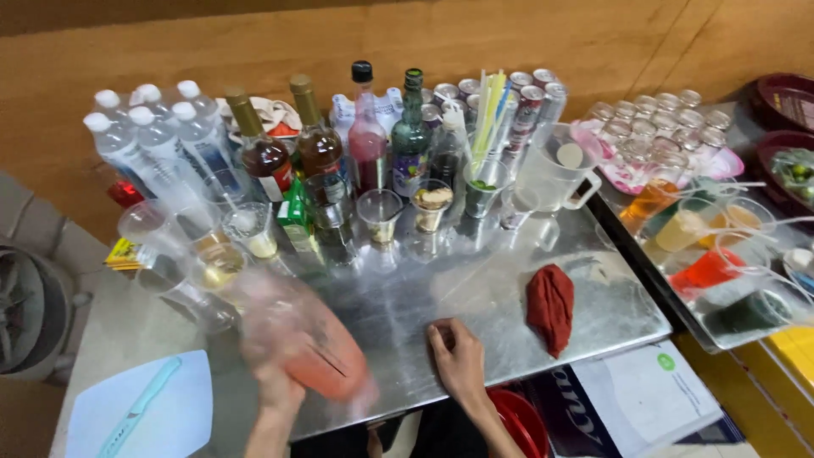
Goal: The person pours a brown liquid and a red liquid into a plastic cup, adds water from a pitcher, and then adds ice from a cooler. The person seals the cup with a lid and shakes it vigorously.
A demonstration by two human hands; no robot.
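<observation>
gripping a blurred clear plastic cup (pixel 309 343) with red drink low in it, the left hand (pixel 275 386) tilts it above the steel table (pixel 407 305), right hand (pixel 458 356) resting flat, fingers loosely spread; mixing looks midway, the filled cups (pixel 704 246) at the right already done.

Motion blur smears the left hand (pixel 275 386) and the cup (pixel 309 343) of red liquid in its grip, so the fingers cannot be told. The red bowl (pixel 519 424) near the right hand (pixel 458 360) is half hidden under the desk (pixel 407 297). The far-right bowls (pixel 784 97) are cut off.
</observation>
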